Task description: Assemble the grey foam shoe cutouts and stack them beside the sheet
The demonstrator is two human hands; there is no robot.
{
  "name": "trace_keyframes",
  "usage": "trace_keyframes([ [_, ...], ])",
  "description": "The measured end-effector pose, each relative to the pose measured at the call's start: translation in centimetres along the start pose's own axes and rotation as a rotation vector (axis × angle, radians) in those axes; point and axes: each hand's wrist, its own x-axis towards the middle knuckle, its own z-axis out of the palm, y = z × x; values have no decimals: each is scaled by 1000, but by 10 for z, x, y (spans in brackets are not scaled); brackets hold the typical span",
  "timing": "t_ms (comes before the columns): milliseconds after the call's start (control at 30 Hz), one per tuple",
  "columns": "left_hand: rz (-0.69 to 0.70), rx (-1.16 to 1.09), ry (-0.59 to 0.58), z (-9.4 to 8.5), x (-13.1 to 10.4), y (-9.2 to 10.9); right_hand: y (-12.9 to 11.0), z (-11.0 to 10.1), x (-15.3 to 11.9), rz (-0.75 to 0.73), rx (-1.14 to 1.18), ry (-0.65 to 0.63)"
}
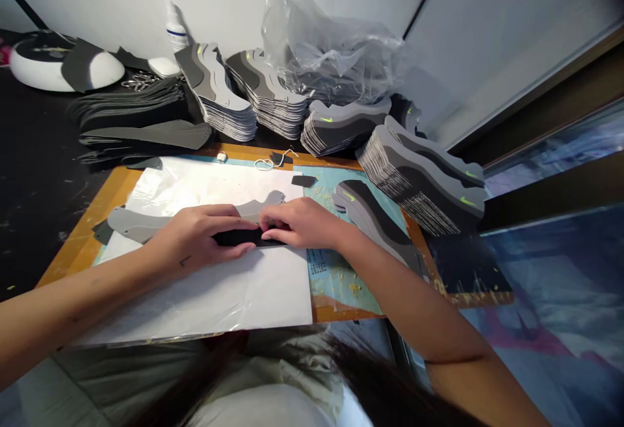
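Observation:
A curved grey piece (134,222) with a black part (236,237) along its near side lies across white paper (224,290). From the left, my left hand (205,235) rests over the piece, thumb and fingers apart on either side of the black part. My right hand (297,222) is at the piece's right end, its thumb and fingertips pinched together at the black part; whatever sits between them is too small to make out. The fingertips of both hands nearly meet. Right of the paper lies a small pile of grey and black pieces (375,222).
Stacks of grey pieces (227,112) line the back beside dark pieces (141,134). Behind them are a clear plastic bag (331,43) and a white bottle (176,29). A larger stack (414,180) stands at right. White string (264,164) lies near the board's back edge.

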Motion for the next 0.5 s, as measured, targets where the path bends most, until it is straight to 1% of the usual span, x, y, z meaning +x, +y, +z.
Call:
trace_keyframes([
  [100,-15,-7,-7,0,0,-1,1,0,1,7,-14,-12],
  [300,-34,9,-35,-2,0,4,1,-2,0,-36,38,-33],
  [500,-12,38,-42,-2,-1,4,2,-8,-1,-61,76,-82],
])
